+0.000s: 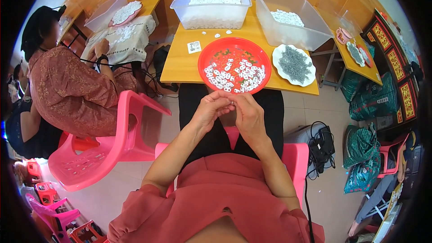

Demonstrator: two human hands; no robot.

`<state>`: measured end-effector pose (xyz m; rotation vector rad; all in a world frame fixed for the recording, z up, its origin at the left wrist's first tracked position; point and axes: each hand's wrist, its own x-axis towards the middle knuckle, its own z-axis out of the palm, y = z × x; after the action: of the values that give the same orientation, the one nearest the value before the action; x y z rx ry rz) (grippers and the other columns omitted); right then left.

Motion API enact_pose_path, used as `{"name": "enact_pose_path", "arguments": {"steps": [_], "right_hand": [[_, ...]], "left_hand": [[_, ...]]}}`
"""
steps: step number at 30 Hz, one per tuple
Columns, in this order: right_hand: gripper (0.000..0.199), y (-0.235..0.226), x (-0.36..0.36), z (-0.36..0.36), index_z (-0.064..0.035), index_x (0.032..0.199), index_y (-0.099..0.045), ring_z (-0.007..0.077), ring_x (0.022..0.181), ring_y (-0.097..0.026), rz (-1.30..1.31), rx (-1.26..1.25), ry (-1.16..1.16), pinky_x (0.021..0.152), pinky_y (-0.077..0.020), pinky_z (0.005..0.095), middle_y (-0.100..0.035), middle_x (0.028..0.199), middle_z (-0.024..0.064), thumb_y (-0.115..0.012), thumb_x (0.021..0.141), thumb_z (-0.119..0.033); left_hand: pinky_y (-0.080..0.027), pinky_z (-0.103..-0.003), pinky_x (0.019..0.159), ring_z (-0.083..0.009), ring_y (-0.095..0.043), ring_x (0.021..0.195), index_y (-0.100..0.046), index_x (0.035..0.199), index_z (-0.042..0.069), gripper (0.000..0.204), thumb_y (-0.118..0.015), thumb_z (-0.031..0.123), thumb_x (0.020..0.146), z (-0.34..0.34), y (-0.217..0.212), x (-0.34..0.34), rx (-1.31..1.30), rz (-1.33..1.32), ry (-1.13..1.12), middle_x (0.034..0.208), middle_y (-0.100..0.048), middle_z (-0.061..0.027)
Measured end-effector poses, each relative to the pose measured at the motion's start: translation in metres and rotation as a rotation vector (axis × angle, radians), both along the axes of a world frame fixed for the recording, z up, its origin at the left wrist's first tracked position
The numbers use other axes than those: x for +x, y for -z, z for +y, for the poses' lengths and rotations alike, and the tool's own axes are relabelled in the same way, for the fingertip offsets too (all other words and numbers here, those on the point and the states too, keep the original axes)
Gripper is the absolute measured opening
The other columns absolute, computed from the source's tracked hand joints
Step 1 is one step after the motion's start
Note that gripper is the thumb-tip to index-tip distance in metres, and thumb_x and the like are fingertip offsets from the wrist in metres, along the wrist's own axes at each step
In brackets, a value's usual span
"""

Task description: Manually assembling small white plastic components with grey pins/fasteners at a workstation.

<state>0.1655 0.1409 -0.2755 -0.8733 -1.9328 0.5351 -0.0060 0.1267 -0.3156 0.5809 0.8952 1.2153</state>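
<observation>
My left hand (211, 111) and my right hand (250, 114) meet over my lap, just at the near edge of a round red tray (234, 45). Their thumbs and fingertips are pinched together around something tiny, mostly hidden by the fingers. Inside the tray lie many small white pieces (222, 80) with dark dots or holes, gathered in its near half. To the right of the tray, a white scalloped plate (277, 66) holds a heap of small grey parts (294, 63), too small to name.
Two clear plastic bins (180, 12) of white pieces stand along the back of the yellow table (177, 67). A small printed card (194, 47) lies left of the tray. Another person (74, 85) works at the left, by a pink chair (121, 139). Green bags (362, 148) and cables (321, 146) are at right.
</observation>
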Motion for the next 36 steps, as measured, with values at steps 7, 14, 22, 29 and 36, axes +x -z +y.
{"name": "enact_pose_path", "arguments": {"steps": [7,14,22,29,36], "right_hand": [[0.022,0.004,0.001,0.002,-0.0022,0.11,-0.071,0.0369,0.087,-0.07,-0.008,0.006,-0.001,0.074,-0.057,0.0437,-0.069,0.096,0.0163,-0.062,0.09,0.002],[0.02,0.003,0.003,0.002,-0.003,0.11,-0.072,0.0381,0.088,-0.071,0.069,-0.067,0.013,0.074,-0.0569,0.0443,-0.07,0.097,0.0181,-0.06,0.094,0.001],[0.019,0.002,0.007,0.004,-0.0022,0.108,-0.073,0.0376,0.091,-0.07,0.098,-0.102,0.065,0.077,-0.0556,0.0434,-0.071,0.095,0.0192,-0.06,0.095,0.002],[0.017,0.004,0.008,0.004,0.0013,0.11,-0.075,0.0178,0.078,-0.074,0.154,-0.162,0.067,0.07,-0.0562,0.0298,-0.077,0.09,0.0137,-0.067,0.096,0.001],[0.017,0.008,0.009,0.005,0.0025,0.111,-0.075,0.0149,0.081,-0.076,0.157,-0.226,0.059,0.072,-0.0576,0.0272,-0.079,0.091,0.0126,-0.069,0.095,0.0]], "left_hand": [[-0.059,-0.023,0.081,-0.0119,-0.074,0.091,-0.07,0.116,0.005,0.016,-0.066,0.01,0.101,0.002,0.004,-0.001,-0.058,-0.076,0.004,0.105,-0.075,-0.0033],[-0.059,-0.023,0.08,-0.0111,-0.073,0.087,-0.069,0.119,0.005,0.021,-0.07,0.007,0.098,0.003,0.006,-0.003,-0.074,-0.095,0.004,0.103,-0.075,-0.0035],[-0.059,-0.023,0.079,-0.0109,-0.073,0.085,-0.07,0.116,0.005,0.019,-0.072,0.007,0.097,0.002,0.0,0.0,-0.02,-0.026,0.017,0.099,-0.075,-0.0031],[-0.058,-0.022,0.078,-0.0101,-0.073,0.086,-0.071,0.114,0.005,0.017,-0.072,0.008,0.097,-0.001,-0.002,0.002,0.03,0.042,-0.015,0.099,-0.075,-0.0024],[-0.056,-0.021,0.077,-0.009,-0.072,0.087,-0.071,0.113,0.005,0.016,-0.073,0.009,0.098,0.0,-0.004,0.004,0.063,0.09,-0.035,0.098,-0.075,-0.0022]]}}
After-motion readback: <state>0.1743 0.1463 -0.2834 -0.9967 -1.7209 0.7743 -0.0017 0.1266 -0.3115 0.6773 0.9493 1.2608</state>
